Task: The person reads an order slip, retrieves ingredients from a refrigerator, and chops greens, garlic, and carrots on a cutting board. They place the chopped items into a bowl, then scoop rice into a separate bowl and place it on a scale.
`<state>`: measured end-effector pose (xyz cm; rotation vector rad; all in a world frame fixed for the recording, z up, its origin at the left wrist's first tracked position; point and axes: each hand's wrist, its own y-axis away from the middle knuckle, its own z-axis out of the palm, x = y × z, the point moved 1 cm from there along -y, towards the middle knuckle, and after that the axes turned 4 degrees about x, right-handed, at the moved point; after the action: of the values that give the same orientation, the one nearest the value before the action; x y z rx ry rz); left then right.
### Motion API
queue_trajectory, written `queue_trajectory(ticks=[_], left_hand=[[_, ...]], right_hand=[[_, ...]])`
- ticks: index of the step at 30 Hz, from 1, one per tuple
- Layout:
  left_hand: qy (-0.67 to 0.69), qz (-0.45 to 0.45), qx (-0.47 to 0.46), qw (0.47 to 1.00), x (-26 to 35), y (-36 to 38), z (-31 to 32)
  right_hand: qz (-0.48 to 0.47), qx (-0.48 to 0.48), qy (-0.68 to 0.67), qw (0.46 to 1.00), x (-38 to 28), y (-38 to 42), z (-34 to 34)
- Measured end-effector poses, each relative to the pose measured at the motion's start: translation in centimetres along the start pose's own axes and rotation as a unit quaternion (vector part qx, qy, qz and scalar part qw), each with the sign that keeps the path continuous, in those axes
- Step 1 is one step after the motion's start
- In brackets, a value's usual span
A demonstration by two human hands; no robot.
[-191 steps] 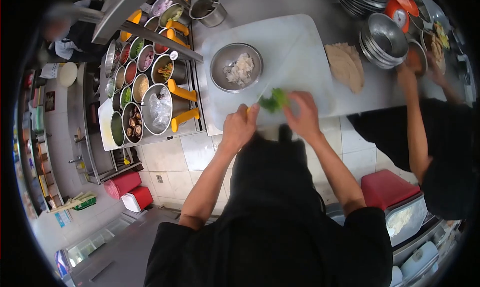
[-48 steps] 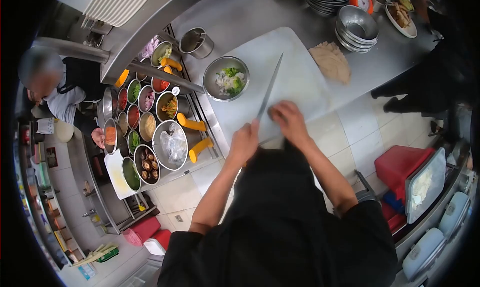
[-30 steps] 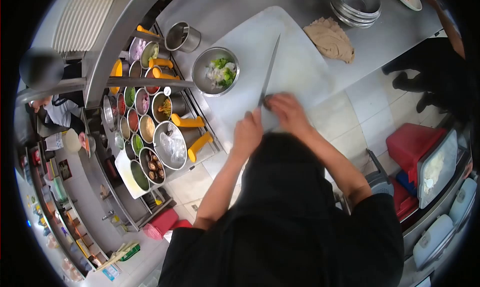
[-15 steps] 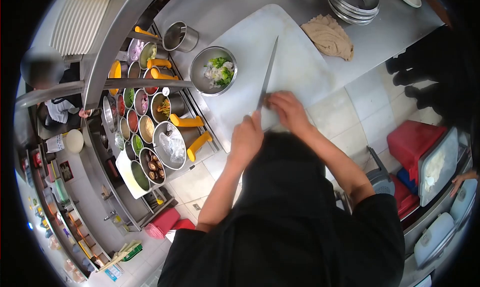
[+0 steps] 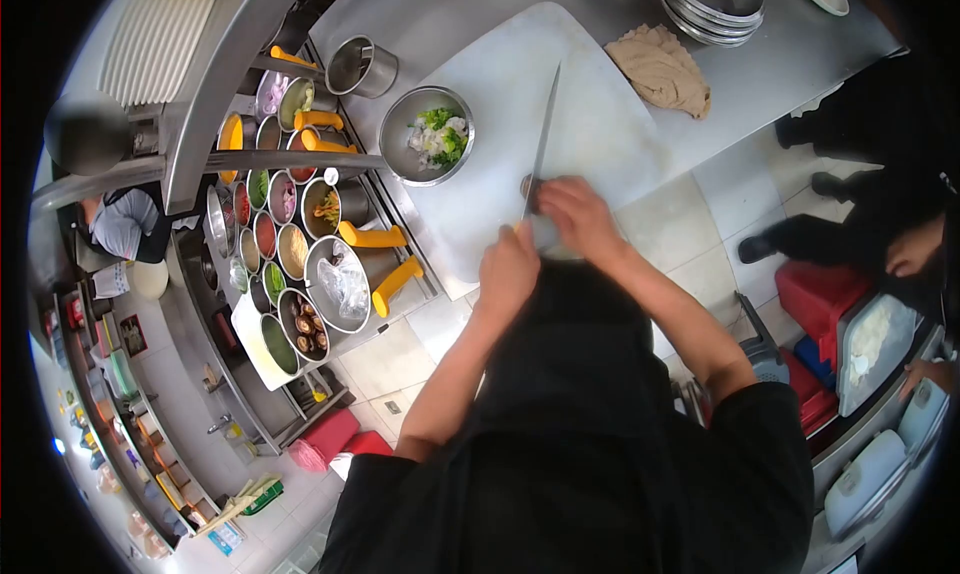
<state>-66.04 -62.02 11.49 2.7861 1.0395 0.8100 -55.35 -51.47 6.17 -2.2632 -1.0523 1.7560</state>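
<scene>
My left hand (image 5: 508, 270) is closed around the handle of a long kitchen knife (image 5: 545, 131), whose blade points away over the white cutting board (image 5: 585, 94). Beside the blade, my right hand (image 5: 577, 217) pinches a small brown mushroom (image 5: 528, 186) against the board, its fingers bent and covering part of it. The blade's lower part is right at the mushroom; whether it touches cannot be seen clearly. On the board's left side sits a steel bowl (image 5: 392, 154) with chopped green and whitish pieces in it.
Left of the board, several steel containers (image 5: 326, 249) hold ingredients, including mushrooms (image 5: 305, 330); yellow handles (image 5: 398, 286) stick out. A tan cloth (image 5: 660, 71) and stacked bowls (image 5: 712, 14) lie beyond. Co-workers stand at the right (image 5: 915, 249) and far left (image 5: 128, 222).
My left hand and the knife have shifted slightly right and forward. The mushroom shows more clearly beside the blade. At the right, a co-worker's hand and shoe have come into view.
</scene>
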Motion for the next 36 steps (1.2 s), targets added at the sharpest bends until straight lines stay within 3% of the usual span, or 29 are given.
queue_trajectory(ticks=[5, 10, 17, 21, 28, 32, 36], left_hand=[[0.015, -0.003, -0.041, 0.999, 3.1, -0.7, -3.9], [-0.004, -0.004, 0.012, 1.0, -0.2, 0.4, 1.0], [0.009, -0.01, -0.034, 0.999, 2.1, 0.6, -2.6], [0.008, 0.006, 0.006, 1.0, 0.2, 0.0, 1.3], [0.015, 0.032, -0.01, 0.999, 2.0, 0.9, -1.6], [0.029, 0.0, -0.001, 1.0, 1.2, -0.3, 0.9], [0.032, -0.003, -0.028, 0.999, 2.7, -1.2, -1.1]], right_hand=[[-0.007, -0.009, 0.001, 1.0, -0.2, -0.5, -0.5], [-0.006, -0.006, 0.001, 1.0, 0.3, -0.3, -0.4], [-0.018, -0.002, 0.007, 1.0, 0.0, -0.5, -0.6], [-0.017, 0.008, 0.009, 1.0, 0.4, -0.1, -0.3], [-0.037, 0.011, 0.022, 0.999, 0.6, -0.2, -0.5], [-0.041, -0.001, 0.027, 0.999, 0.9, 0.0, -0.5], [-0.049, -0.007, 0.025, 0.998, 1.2, 0.2, -0.5]])
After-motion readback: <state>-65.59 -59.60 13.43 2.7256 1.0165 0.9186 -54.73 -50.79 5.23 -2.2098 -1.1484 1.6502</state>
